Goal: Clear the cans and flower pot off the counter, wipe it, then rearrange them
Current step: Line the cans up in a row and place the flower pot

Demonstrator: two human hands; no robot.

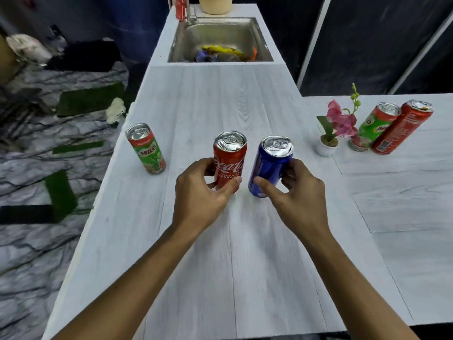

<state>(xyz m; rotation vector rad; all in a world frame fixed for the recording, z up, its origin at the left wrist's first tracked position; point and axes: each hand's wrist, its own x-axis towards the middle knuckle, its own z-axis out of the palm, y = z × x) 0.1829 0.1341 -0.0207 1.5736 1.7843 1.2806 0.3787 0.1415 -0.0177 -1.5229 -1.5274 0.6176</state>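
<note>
Clearing is judged underway — the red can (pixel 230 161) is clamped by the left hand (pixel 201 190), the blue can (pixel 270 165) by the right hand (pixel 296 192) — lifting is called for next.

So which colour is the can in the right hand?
Blue can, silver top, seen in the head view.
</note>
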